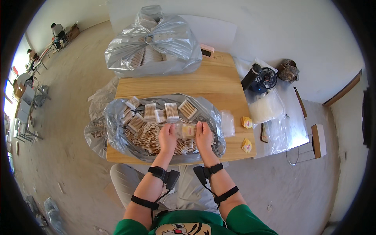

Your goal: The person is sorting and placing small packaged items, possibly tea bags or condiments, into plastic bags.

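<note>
Between my two hands is a small clear plastic bag with a yellow label inside and what look like cotton swabs. My left hand grips its left end, and my right hand closes on the right end. Below them lies a heap of loose cotton swabs in an opened grey plastic bag. Bundled packs of cotton swabs lie along the far side of the heap, several of them side by side. My fingertips are partly hidden behind the bag.
A large tied grey bag of packed swabs stands at the back of the wooden table. Right of the heap are clear bags and yellow labels. A side table holds a black fan. People sit far left.
</note>
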`<action>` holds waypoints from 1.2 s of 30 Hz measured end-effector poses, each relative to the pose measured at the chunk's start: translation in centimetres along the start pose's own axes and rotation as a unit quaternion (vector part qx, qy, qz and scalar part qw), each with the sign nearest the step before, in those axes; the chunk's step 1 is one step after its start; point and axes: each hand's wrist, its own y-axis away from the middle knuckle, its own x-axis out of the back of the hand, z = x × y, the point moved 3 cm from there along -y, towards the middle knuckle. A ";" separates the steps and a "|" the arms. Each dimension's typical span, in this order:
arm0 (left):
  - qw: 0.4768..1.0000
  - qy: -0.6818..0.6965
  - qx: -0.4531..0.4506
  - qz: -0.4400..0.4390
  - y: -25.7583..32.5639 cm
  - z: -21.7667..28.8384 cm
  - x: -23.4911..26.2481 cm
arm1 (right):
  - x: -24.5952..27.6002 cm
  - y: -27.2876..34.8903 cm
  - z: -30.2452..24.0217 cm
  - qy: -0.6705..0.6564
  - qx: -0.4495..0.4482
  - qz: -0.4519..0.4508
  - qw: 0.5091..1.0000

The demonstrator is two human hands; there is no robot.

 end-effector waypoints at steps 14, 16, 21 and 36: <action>0.994 -0.092 -0.051 -0.002 -1.6 -1.1 3.1 | 2.1 -0.9 -3.1 0.206 0.144 -0.025 0.968; 0.994 -0.091 -0.066 -0.005 -1.6 -0.1 3.3 | 2.1 -0.5 -3.6 0.193 0.171 -0.020 0.966; 0.990 -0.100 -0.101 -0.008 -2.0 2.0 4.1 | 0.8 -0.1 -3.7 0.166 0.238 -0.059 0.955; 0.977 -0.120 -0.121 0.127 -2.2 0.3 8.8 | 1.1 -0.1 -5.7 -0.025 0.242 -0.061 0.968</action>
